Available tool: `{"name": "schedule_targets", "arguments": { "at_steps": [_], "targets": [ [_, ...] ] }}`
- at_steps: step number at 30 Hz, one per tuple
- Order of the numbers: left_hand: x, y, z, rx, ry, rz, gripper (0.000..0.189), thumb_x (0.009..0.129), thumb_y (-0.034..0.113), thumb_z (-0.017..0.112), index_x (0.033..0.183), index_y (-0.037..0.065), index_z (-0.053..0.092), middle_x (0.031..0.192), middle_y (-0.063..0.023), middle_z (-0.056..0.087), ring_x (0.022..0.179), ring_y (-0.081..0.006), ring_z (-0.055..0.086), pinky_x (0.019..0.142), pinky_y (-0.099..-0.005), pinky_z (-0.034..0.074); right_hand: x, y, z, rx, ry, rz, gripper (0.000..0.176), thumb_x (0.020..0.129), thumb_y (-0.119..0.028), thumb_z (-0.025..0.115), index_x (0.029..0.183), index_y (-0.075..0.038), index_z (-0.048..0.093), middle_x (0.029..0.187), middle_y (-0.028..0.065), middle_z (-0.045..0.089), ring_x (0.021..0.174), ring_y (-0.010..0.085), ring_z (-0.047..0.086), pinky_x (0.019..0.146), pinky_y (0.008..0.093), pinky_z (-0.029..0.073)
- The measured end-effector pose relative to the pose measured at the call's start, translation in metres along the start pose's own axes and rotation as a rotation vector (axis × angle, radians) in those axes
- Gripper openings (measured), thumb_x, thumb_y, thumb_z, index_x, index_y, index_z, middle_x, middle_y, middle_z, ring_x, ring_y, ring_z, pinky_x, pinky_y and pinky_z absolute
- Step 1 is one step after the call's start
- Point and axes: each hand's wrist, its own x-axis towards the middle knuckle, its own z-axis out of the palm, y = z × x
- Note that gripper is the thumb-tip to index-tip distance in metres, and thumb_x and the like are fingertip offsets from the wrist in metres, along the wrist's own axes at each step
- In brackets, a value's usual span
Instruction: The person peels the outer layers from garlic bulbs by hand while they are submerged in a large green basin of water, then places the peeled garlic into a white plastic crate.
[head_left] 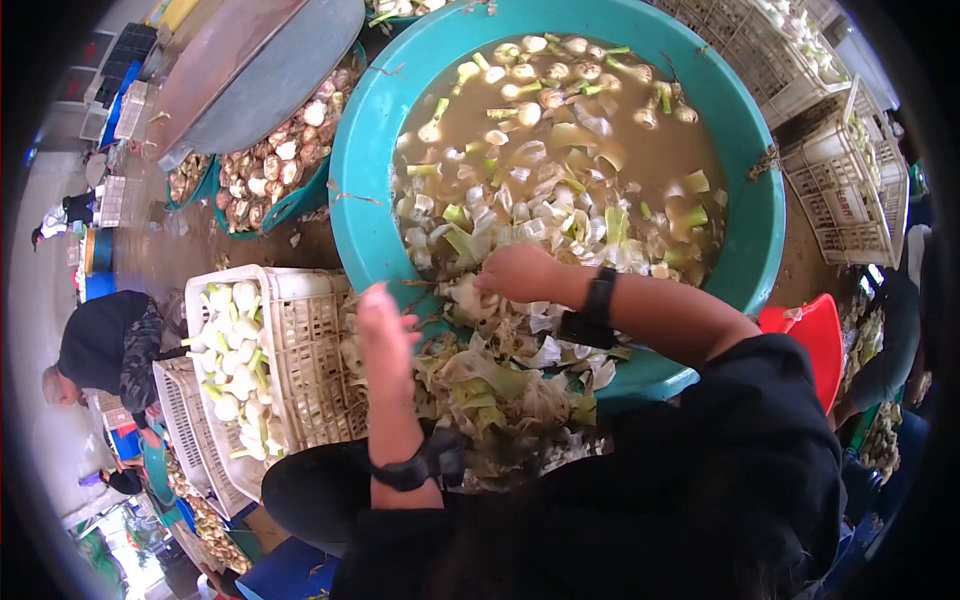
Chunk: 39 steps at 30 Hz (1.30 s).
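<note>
My right hand [522, 273] is closed over the near rim of a big teal tub [360, 170], its fingers on a whitish garlic bulb [462, 296] partly hidden by loose skins. My left hand [385, 335] is raised left of it, fingers stretched out and slightly blurred, holding nothing. Muddy water fills the tub. Whole garlic bulbs [558, 70] with short green stems float at its far side, and peeled skins [540, 205] crowd the near side. More garlic skins [480, 375] are heaped over the near rim, below my hands.
Left of me, a white plastic crate [310, 345] holds cleaned garlic bulbs [238, 345]. Unpeeled bulbs [280, 165] fill a teal basket beyond it. A red basin [812, 345] and more crates [835, 190] stand to the right. Other people work at both sides.
</note>
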Motion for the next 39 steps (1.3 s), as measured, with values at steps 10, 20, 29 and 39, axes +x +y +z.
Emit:
{"name": "schedule_targets", "arguments": {
  "at_steps": [10,20,29,39],
  "targets": [
    [0.004,0.003,0.061,-0.159,-0.363,-0.042,0.035,0.085,0.033,0.054,0.089,-0.002,0.060,0.073,0.0008,0.053,0.061,-0.0060,0.045,0.055,-0.0218,0.036,-0.067,-0.031,-0.040,-0.260,0.339,-0.444,0.021,0.076,-0.019,0.053,0.060,-0.005,0.053,0.057,0.0098,0.056,0.052,0.0259,0.058,0.045,0.0350,0.047],
    [0.004,-0.001,0.062,-0.276,-0.400,0.138,0.043,0.086,0.031,0.049,0.117,0.001,0.048,0.098,-0.0084,0.056,0.080,-0.0131,0.055,0.064,-0.0235,0.045,-0.054,-0.025,-0.039,1.342,0.057,0.272,0.027,0.085,-0.019,0.050,0.072,0.004,0.056,0.071,0.0115,0.060,0.058,0.0151,0.055,0.047,0.0281,0.047],
    [-0.013,0.002,0.054,0.433,-0.367,0.781,0.048,0.073,-0.002,0.059,0.119,0.001,0.048,0.116,-0.0178,0.050,0.110,-0.0259,0.048,0.087,-0.0334,0.044,-0.043,-0.016,-0.033,1.363,0.067,0.403,0.023,0.086,-0.019,0.053,0.080,0.001,0.063,0.066,0.0033,0.059,0.053,0.0111,0.051,0.048,0.0269,0.041],
    [-0.002,-0.023,0.067,-0.077,-0.332,0.586,0.019,0.084,-0.003,0.051,0.103,-0.005,0.050,0.124,-0.0157,0.047,0.098,-0.0138,0.054,0.075,-0.0245,0.047,-0.054,-0.012,-0.031,1.595,0.190,0.175,0.022,0.088,-0.020,0.052,0.084,0.000,0.062,0.071,0.0024,0.058,0.062,0.0086,0.051,0.056,0.0272,0.045]
  ]
}}
